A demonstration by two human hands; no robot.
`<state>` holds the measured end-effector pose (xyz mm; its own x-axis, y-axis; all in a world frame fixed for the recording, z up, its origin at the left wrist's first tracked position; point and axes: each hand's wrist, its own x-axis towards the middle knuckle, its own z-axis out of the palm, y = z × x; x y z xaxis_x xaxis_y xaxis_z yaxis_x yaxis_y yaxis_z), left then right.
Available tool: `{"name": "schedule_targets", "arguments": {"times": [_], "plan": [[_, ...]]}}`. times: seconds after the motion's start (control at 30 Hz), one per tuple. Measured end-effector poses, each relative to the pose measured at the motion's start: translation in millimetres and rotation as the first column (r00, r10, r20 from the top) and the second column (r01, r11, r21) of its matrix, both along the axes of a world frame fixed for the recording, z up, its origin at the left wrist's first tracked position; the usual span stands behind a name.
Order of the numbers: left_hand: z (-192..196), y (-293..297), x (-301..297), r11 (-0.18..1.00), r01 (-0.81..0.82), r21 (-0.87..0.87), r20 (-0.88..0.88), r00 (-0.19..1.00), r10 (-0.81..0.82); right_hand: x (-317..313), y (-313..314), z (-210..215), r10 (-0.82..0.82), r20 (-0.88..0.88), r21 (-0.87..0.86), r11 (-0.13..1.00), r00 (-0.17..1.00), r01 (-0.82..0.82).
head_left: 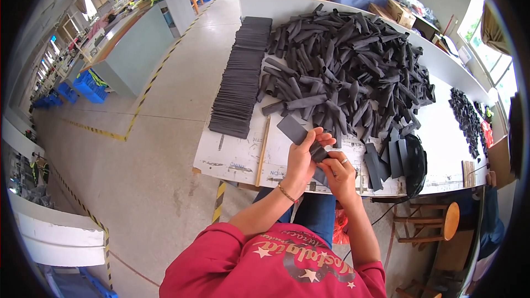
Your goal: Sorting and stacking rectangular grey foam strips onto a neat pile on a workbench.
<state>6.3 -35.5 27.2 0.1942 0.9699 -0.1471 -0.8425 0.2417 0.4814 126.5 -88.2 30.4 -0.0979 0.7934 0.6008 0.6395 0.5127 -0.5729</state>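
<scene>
Over the near edge of the white table (234, 160), your two hands hold one dark piece (291, 129).
Your left hand (302, 153) is half closed, its fingers curled around the piece, whose flat end sticks out up and to the left; your right hand (340, 172) pinches near its lower end. Beyond them spreads a heap of rolled dark pieces (348, 72), with a long row of flat dark pieces (238, 77) beside it at left and a wooden stick (263, 152) nearer you.

head-worn left fisheye | faces down, forward | near worktable (232, 157) | rim apparently stretched
</scene>
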Motion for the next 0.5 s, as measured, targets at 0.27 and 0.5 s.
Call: {"name": "schedule_targets", "arguments": {"times": [0.27, 0.5], "plan": [[-3, 2, 0, 1.000, 0.001, 0.025, -0.010, 1.000, -0.001, -4, -3, 3, -0.032, -0.034, -0.042, 0.999, 0.999, 0.030], [0, 3, -2, 0.987, 0.016, 0.159, -0.010, 1.000, -0.014, -25, 3, -20, -0.276, -0.753, -0.435, 0.890, 0.598, -0.137]]}}
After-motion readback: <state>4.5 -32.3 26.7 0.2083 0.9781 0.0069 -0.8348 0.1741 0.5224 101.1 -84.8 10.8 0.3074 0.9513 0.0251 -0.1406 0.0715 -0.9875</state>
